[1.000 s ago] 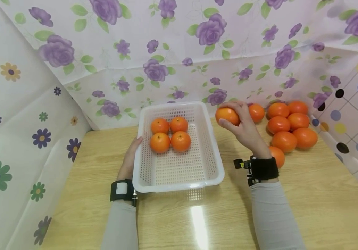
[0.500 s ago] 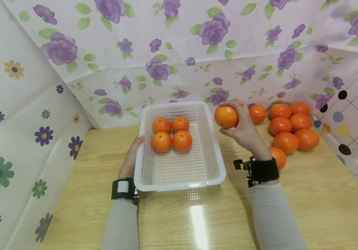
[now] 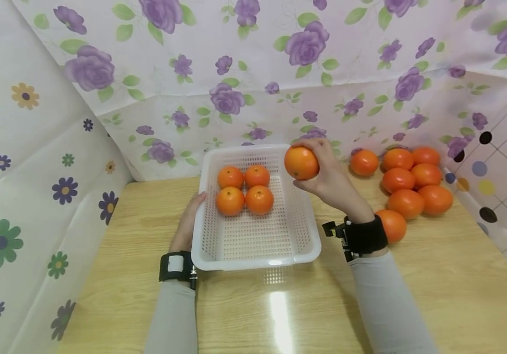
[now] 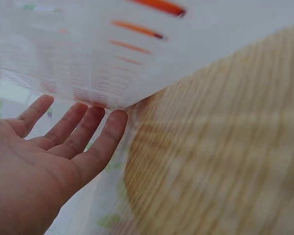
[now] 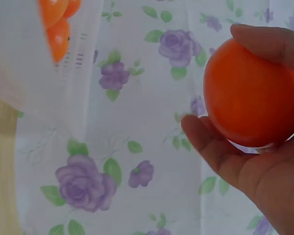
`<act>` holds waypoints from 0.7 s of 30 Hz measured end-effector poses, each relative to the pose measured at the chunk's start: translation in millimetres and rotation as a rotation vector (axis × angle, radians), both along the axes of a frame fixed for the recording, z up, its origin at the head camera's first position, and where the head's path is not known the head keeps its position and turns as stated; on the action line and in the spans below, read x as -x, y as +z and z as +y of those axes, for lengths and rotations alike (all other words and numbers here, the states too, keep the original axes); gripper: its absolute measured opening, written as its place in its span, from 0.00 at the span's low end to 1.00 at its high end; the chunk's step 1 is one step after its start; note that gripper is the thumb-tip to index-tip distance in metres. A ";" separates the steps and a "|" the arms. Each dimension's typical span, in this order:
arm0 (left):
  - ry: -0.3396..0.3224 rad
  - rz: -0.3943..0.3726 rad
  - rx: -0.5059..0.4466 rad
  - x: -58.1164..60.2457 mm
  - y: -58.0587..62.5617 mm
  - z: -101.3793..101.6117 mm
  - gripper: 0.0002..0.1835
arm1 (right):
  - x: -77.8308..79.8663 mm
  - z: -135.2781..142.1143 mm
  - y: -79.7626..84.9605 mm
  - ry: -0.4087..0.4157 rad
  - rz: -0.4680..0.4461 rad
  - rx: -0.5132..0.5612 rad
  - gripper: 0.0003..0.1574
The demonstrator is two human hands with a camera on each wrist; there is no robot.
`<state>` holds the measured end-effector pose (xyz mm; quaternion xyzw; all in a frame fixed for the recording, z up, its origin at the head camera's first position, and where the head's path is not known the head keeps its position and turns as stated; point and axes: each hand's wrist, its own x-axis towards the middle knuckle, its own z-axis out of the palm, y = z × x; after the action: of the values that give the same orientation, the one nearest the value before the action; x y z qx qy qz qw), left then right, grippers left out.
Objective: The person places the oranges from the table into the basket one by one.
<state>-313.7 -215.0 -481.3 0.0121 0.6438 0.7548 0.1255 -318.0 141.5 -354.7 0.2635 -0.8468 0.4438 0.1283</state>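
A white perforated plastic basket (image 3: 253,241) stands on the wooden table, with several oranges (image 3: 230,201) grouped in its back left part. Along the basket's left side lies my left hand (image 3: 188,223). In the left wrist view its extended fingers (image 4: 100,142) touch the outside of the basket wall, not curled round it. My right hand (image 3: 330,174) grips one orange (image 3: 301,163) between thumb and fingers, raised over the basket's back right rim. That same orange (image 5: 252,95) fills the grasp in the right wrist view, apart from the basket wall.
More loose oranges (image 3: 405,203) lie on the wooden table (image 3: 235,309) to the right, one of them (image 3: 390,226) close beside the right wrist strap. A flowered sheet (image 3: 253,59) hangs behind, with patterned sheets on both sides.
My right hand has carried its orange leftward, from beside the basket to above its back right rim, and the orange has turned slightly. My left hand stays at the basket's side.
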 end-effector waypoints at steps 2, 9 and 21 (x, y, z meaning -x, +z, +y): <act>0.014 -0.038 -0.010 -7.3 -1.0 1.0 0.36 | 0.6 -4.0 6.0 0.019 0.006 -0.007 0.51; 0.044 -0.061 -0.036 -13.7 -2.7 4.0 0.36 | 1.5 -17.9 15.1 0.071 -0.046 -0.008 0.51; 0.047 -0.060 -0.013 -12.7 -2.2 4.6 0.37 | 4.3 -58.1 12.4 0.197 -0.110 -0.045 0.50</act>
<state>-300.9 -210.4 -483.4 -0.0250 0.6348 0.7618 0.1268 -322.4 83.5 -342.3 0.3232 -0.8325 0.4489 0.0314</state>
